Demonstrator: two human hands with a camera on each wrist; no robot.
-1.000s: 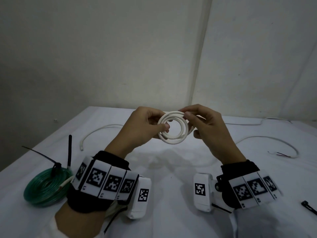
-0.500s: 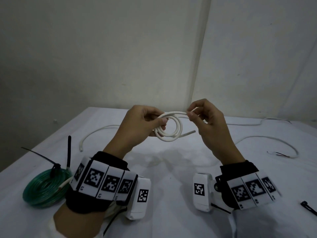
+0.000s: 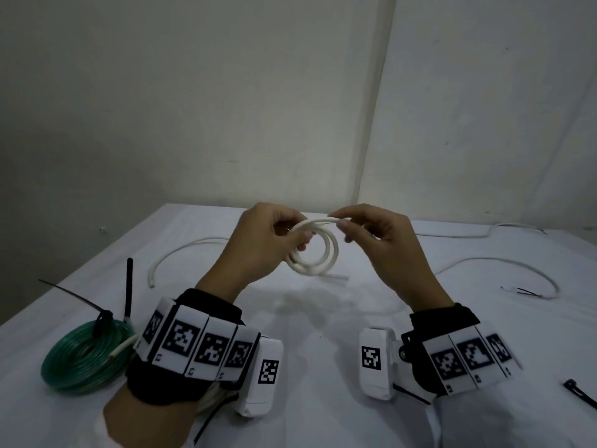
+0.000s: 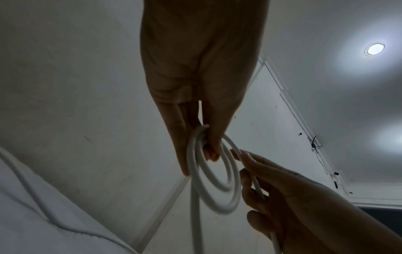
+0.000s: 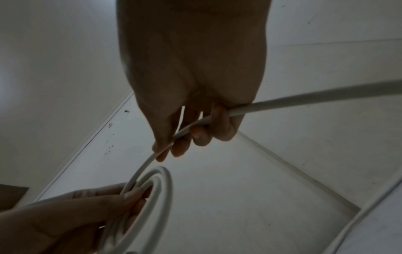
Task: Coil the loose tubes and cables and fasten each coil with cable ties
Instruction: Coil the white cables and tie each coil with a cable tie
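Above the white table both hands hold a small coil of white cable (image 3: pixel 318 255). My left hand (image 3: pixel 292 236) pinches the coil's left side, fingers curled through the loops (image 4: pixel 208 173). My right hand (image 3: pixel 347 226) grips the cable's free length at the coil's top right; the strand runs through its curled fingers (image 5: pixel 195 127) and out past the palm. A short loose end (image 3: pixel 336 277) hangs below the coil.
A green tube coil (image 3: pixel 87 357) bound with black cable ties (image 3: pixel 103 318) lies front left. Loose white cables lie at the back left (image 3: pixel 181 250) and right (image 3: pixel 504 263), one with bare wire ends (image 3: pixel 523 291). A black cable tie (image 3: pixel 581 394) lies front right.
The coil has been turned more face-on and hangs lower from the left hand. The right hand has slid along the strand to the coil's top, away from its side.
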